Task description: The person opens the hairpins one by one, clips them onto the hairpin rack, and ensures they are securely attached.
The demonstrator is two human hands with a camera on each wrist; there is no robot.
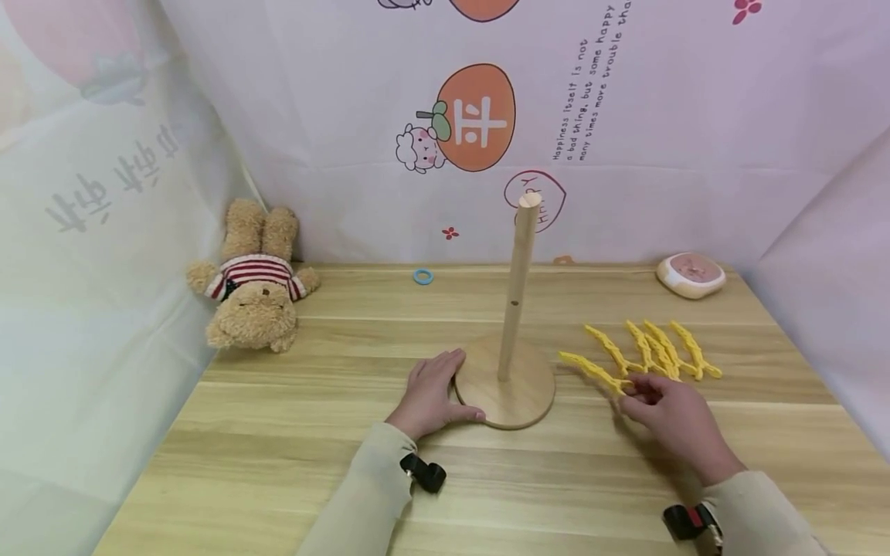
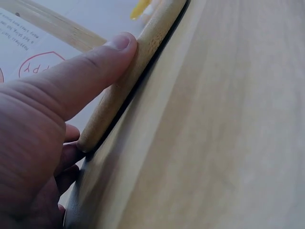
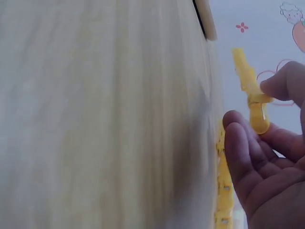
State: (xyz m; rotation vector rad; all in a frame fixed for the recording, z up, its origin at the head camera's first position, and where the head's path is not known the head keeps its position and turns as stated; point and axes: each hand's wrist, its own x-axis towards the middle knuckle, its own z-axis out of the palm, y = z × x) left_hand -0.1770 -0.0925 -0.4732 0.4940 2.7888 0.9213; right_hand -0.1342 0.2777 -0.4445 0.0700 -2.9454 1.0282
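A wooden stand with a round base and an upright post stands on the table. My left hand holds the base's left rim; in the left wrist view the thumb lies on its edge, with the other fingers partly hidden. Right of the stand, my right hand pinches a yellow alligator hair clip by its handle end. The right wrist view shows this clip held off the table between thumb and fingers. Several similar yellow clips lie in a row just beyond that hand.
A teddy bear in a striped top lies head toward me at the back left. A small blue ring lies near the back edge. A white and pink rounded object sits at the back right. Printed cloth hangs behind the table.
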